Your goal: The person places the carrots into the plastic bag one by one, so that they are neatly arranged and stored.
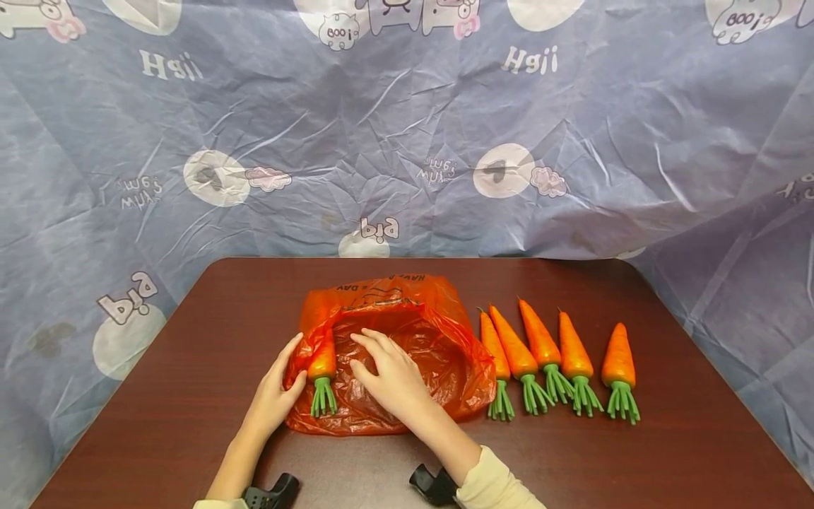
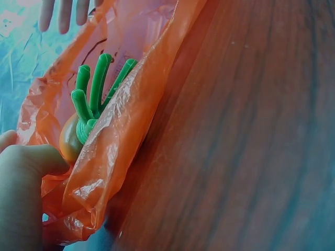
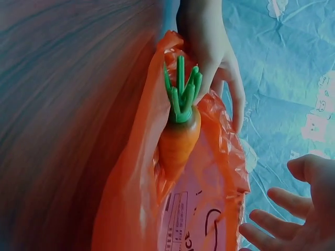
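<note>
A red plastic bag (image 1: 439, 353) lies on the table with its mouth spread open toward me. Inside its left part rests a carrot (image 1: 322, 362), green stalks toward the near edge; the bag hides its tip. My left hand (image 1: 278, 396) holds the bag's left rim, the thumb beside the carrot and the other fingers along the outside. In the left wrist view the thumb (image 2: 49, 158) reaches over the plastic next to the carrot (image 2: 73, 141). Over the bag's mouth hovers my right hand (image 1: 393, 375), fingers spread and holding nothing.
Several more carrots lie in a row right of the bag, the nearest carrot (image 1: 496, 346) close against its edge and the farthest carrot (image 1: 619, 357) a little apart. They rest on a dark brown table (image 1: 210, 339). A printed blue cloth (image 1: 381, 127) hangs behind.
</note>
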Demonstrator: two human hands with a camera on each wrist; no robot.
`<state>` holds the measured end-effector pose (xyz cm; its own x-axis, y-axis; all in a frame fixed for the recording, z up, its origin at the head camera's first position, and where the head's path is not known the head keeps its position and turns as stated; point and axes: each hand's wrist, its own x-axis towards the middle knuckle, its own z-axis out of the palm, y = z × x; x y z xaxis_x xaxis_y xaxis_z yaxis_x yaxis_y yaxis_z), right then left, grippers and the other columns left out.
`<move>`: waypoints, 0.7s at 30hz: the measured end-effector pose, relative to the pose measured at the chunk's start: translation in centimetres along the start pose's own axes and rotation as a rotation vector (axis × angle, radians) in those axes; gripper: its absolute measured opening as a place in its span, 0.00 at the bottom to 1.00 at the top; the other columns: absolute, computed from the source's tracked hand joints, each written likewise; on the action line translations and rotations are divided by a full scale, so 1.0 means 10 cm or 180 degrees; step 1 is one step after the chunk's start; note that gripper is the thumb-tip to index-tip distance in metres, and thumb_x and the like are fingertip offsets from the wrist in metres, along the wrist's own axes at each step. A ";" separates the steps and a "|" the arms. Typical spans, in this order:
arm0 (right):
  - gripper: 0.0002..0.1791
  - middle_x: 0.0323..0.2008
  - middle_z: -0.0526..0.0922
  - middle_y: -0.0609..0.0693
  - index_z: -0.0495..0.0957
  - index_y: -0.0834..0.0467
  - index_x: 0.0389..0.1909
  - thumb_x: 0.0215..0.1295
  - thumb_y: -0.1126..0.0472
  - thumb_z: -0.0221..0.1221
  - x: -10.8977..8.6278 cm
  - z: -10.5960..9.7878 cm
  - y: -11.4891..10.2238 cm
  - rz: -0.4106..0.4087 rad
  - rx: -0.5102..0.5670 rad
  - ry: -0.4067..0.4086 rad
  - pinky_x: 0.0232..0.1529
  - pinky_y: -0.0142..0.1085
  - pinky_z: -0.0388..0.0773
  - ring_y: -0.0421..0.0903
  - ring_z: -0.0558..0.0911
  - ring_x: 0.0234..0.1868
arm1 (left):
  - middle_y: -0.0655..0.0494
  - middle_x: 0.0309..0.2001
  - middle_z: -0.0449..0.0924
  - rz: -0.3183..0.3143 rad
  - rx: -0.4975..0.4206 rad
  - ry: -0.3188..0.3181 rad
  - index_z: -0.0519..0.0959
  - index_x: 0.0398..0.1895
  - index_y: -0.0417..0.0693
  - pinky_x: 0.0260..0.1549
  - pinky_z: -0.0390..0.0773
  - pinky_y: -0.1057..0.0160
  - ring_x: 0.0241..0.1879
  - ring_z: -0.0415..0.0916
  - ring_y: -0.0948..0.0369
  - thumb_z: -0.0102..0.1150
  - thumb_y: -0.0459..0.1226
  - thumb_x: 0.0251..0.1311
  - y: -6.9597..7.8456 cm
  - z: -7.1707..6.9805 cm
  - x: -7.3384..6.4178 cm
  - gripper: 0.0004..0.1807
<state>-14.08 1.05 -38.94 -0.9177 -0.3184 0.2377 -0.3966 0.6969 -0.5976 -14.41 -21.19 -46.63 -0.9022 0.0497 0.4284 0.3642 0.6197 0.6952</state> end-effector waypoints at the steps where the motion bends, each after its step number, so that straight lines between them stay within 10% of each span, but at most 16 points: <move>1: 0.23 0.62 0.68 0.44 0.68 0.43 0.60 0.62 0.48 0.52 -0.01 -0.02 0.01 -0.0017 0.0004 0.0019 0.54 0.53 0.70 0.49 0.69 0.62 | 0.47 0.65 0.63 0.0002 -0.0005 -0.0002 0.58 0.67 0.56 0.51 0.50 0.90 0.59 0.65 0.50 0.55 0.29 0.57 0.00 0.00 0.00 0.35; 9: 0.23 0.62 0.69 0.43 0.69 0.43 0.59 0.61 0.48 0.53 -0.10 -0.15 0.12 -0.0085 -0.0076 0.0150 0.53 0.52 0.71 0.48 0.71 0.59 | 0.47 0.65 0.63 -0.0035 0.0124 -0.0007 0.57 0.68 0.57 0.56 0.62 0.75 0.58 0.66 0.52 0.56 0.29 0.55 -0.03 0.00 0.00 0.37; 21: 0.22 0.60 0.71 0.42 0.71 0.44 0.57 0.61 0.50 0.55 -0.23 -0.30 0.28 -0.0118 -0.0085 0.0391 0.53 0.50 0.72 0.47 0.72 0.59 | 0.45 0.64 0.63 0.0011 0.0065 -0.0004 0.57 0.68 0.54 0.51 0.51 0.90 0.58 0.66 0.49 0.56 0.29 0.55 -0.02 0.00 0.00 0.36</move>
<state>-13.18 5.68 -38.83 -0.8978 -0.2643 0.3524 -0.4294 0.7035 -0.5663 -14.48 -21.32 -46.82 -0.9013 0.0527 0.4300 0.3625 0.6353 0.6819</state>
